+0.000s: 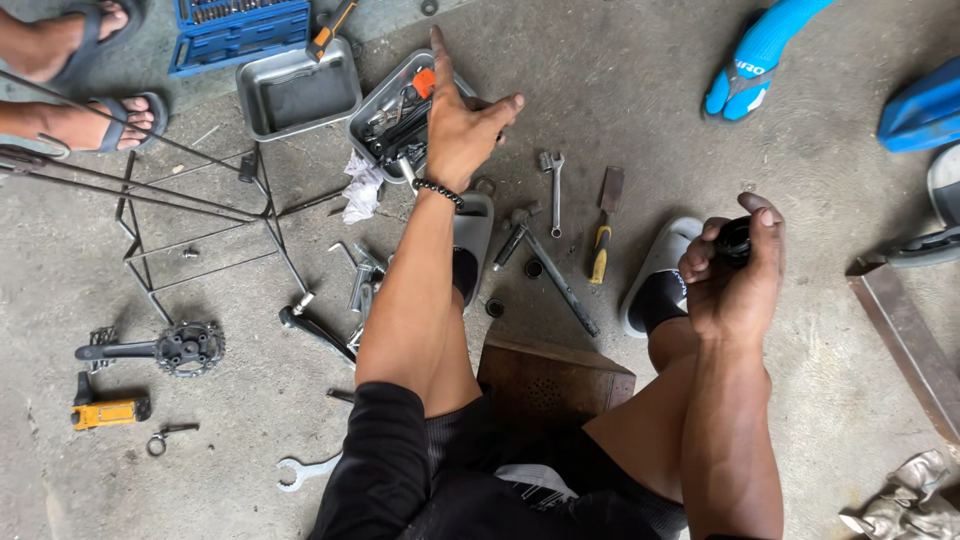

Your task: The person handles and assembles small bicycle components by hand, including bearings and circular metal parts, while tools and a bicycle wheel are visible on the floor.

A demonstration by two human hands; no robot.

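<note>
My left hand (462, 125) reaches forward over a metal tray of tools (376, 112), index finger stretched out, thumb apart, nothing in it; a dark bead bracelet sits on the wrist. My right hand (735, 270) is curled around a small black round part (734, 240), held above my right knee. I sit on a low brown stool (552, 378) with grey slippers on both feet.
An empty metal tray (297, 92) and a blue socket case (238, 30) lie at the back left. Wrenches (556, 190), a yellow-handled chisel (601, 240), a crank with chainring (165, 348), a metal frame (200, 215) litter the concrete. Another person's sandalled feet (85, 75) are at top left.
</note>
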